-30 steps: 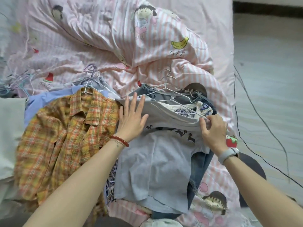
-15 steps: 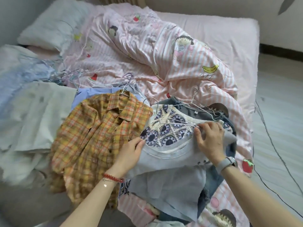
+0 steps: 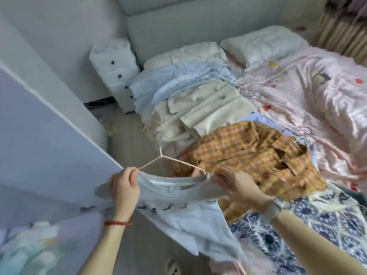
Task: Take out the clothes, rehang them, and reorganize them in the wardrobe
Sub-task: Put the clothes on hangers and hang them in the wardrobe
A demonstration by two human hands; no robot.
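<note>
A light grey T-shirt [image 3: 190, 211] with small dark prints hangs on a white wire hanger [image 3: 161, 155], lifted off the bed. My left hand [image 3: 124, 186] grips the shirt's left shoulder and the hanger end. My right hand [image 3: 236, 181] holds the other shoulder at the collar. Behind them on the bed lie an orange plaid shirt [image 3: 258, 155], a blue-and-white patterned garment [image 3: 309, 225], beige clothes [image 3: 208, 108] and pale blue clothes [image 3: 178, 76].
A pale lilac wardrobe panel [image 3: 49, 135] stands at the left, close to my left hand. A white drawer unit [image 3: 117, 72] sits by the wall. The pink striped duvet [image 3: 317, 92] and a pillow [image 3: 262, 42] cover the bed. Wooden floor runs between bed and wardrobe.
Both hands have lifted the grey T-shirt on its hanger off the pile and swung it left toward the wardrobe. My view has turned left with it.
</note>
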